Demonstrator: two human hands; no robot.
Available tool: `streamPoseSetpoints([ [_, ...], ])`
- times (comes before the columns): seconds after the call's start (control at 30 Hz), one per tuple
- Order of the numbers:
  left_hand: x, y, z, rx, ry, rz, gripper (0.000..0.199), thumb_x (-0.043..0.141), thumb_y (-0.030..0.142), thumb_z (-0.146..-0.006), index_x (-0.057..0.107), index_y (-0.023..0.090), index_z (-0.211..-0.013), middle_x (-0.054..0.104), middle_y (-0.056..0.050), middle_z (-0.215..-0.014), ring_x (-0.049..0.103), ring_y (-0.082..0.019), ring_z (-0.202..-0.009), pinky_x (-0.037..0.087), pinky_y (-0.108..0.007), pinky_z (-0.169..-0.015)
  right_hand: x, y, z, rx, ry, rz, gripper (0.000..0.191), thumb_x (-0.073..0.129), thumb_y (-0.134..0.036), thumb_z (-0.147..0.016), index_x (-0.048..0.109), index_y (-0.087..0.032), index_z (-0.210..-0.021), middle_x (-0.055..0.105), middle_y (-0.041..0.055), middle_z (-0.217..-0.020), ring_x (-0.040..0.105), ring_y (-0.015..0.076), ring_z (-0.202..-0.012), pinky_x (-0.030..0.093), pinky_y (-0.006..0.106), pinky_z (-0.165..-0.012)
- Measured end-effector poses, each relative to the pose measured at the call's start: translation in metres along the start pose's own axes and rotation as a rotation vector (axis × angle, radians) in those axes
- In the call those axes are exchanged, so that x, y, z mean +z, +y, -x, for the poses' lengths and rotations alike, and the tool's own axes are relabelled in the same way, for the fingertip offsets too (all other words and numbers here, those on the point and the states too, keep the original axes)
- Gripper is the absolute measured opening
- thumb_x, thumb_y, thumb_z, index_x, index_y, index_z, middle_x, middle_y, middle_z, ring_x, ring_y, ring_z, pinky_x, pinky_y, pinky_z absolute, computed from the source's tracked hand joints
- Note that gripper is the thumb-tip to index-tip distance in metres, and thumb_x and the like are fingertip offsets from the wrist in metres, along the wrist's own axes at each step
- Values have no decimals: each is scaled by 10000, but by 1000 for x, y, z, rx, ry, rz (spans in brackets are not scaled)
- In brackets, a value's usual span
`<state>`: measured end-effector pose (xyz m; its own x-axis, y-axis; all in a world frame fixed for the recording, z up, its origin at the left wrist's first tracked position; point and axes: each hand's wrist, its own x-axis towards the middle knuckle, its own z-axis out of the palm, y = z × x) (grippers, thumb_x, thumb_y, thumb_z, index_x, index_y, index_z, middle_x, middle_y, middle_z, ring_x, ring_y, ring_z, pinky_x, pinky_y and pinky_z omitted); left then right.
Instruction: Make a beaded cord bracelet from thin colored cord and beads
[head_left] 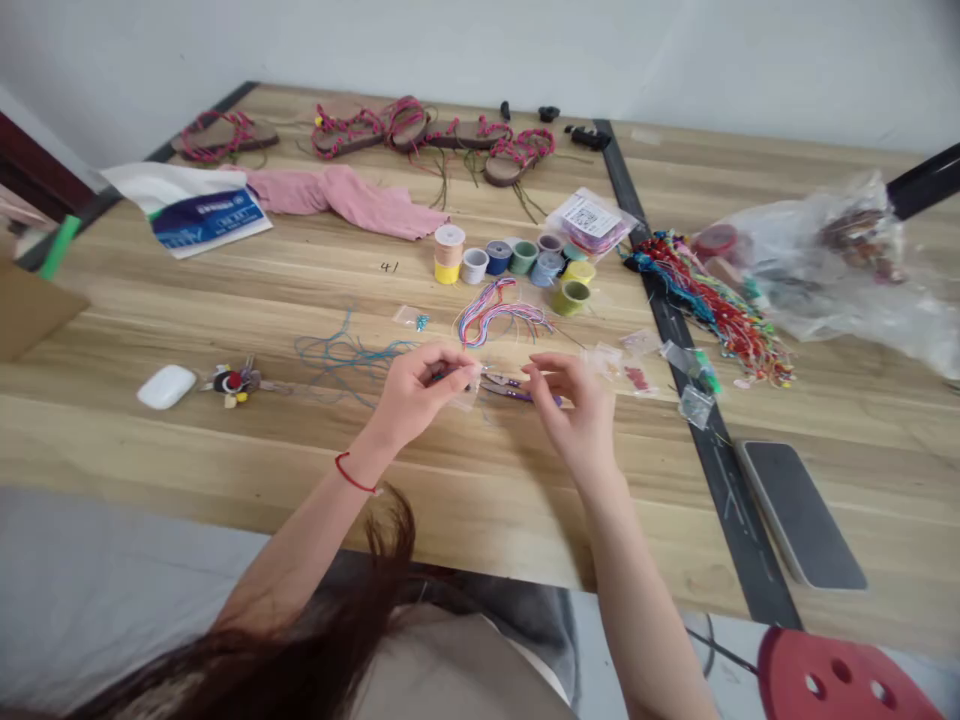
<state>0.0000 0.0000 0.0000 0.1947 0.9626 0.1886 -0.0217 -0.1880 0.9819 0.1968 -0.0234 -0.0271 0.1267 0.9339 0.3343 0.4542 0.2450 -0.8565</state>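
My left hand [424, 392] is closed in a pinch just above the table; what sits between thumb and forefinger is too small to make out. Thin blue cords [352, 352] lie in loose loops to its left and run up to it. To the right, my right hand [574, 405] has its thumb and forefinger tips close together, anything between them too fine to see. Small thread snips [506, 383] with purple handles lie between the hands, partly behind the right fingers. A small clear bag [465, 398] shows under the left fingertips. Ahead is a bundle of pink, white and blue cords [491, 315].
Thread spools [523, 257] stand behind the cord bundle. Colourful braided strings [712, 305] and plastic bags [817, 250] lie right, above a phone [802, 515]. Keys [234, 382] and a white case [166, 387] sit left. Corded sandals [405, 130] line the back.
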Motion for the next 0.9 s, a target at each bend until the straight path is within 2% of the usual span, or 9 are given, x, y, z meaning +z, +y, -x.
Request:
streamPoseSetpoints([
  [0.07, 0, -2, -1, -6, 3, 0, 180, 715, 345, -766, 681, 168, -767, 655, 1, -708, 555, -73, -597, 439, -197, -562, -1, 7, -3, 41, -34, 72, 197, 583, -318, -865, 621, -196, -1015, 710, 53, -895, 683, 156, -657, 546, 301, -607],
  [0.2, 0, -5, -3, -33, 30, 14, 202, 729, 357, -743, 678, 162, -754, 645, 2, -694, 539, -72, -588, 425, -196, -548, -4, 18, -8, 45, -76, 146, 160, 574, -303, -851, 635, -174, -923, 700, 66, -867, 665, 177, -686, 546, 345, -667],
  [0.33, -5, -9, -9, -38, 105, 44, 232, 749, 383, -715, 687, 163, -750, 635, 3, -673, 517, -68, -571, 402, -193, -524, -6, 26, -10, -65, -186, 269, 160, 619, -253, -813, 653, -172, -946, 691, 113, -989, 655, 246, -918, 527, 422, -831],
  [0.43, -11, -13, -15, -50, 211, 93, 259, 782, 400, -672, 690, 165, -731, 605, 17, -621, 476, -56, -523, 370, -190, -486, -4, 29, -11, -110, -255, 311, 179, 607, -223, -817, 658, -173, -981, 685, 127, -1026, 635, 269, -993, 499, 452, -896],
  [0.63, -27, -20, -26, -74, 366, 220, 239, 797, 364, -643, 689, 165, -718, 550, 41, -570, 402, -30, -446, 305, -179, -413, 5, 35, -10, -112, -317, 320, 206, 565, -184, -823, 668, -191, -1001, 683, 116, -1023, 628, 261, -995, 503, 441, -891],
  [0.73, -33, -21, -30, -90, 445, 278, 217, 800, 332, -642, 683, 165, -717, 563, 44, -592, 403, -21, -451, 322, -166, -415, 7, 40, -11, -114, -341, 321, 229, 552, -166, -818, 669, -190, -1013, 680, 115, -1017, 621, 259, -990, 499, 444, -895],
  [0.9, -39, -23, -34, -119, 467, 351, 228, 821, 314, -620, 682, 155, -706, 541, 55, -569, 387, -13, -454, 338, -150, -425, 9, 45, -11, -54, -344, 273, 259, 578, -175, -799, 661, -174, -1044, 674, 116, -1044, 633, 237, -946, 504, 420, -882],
])
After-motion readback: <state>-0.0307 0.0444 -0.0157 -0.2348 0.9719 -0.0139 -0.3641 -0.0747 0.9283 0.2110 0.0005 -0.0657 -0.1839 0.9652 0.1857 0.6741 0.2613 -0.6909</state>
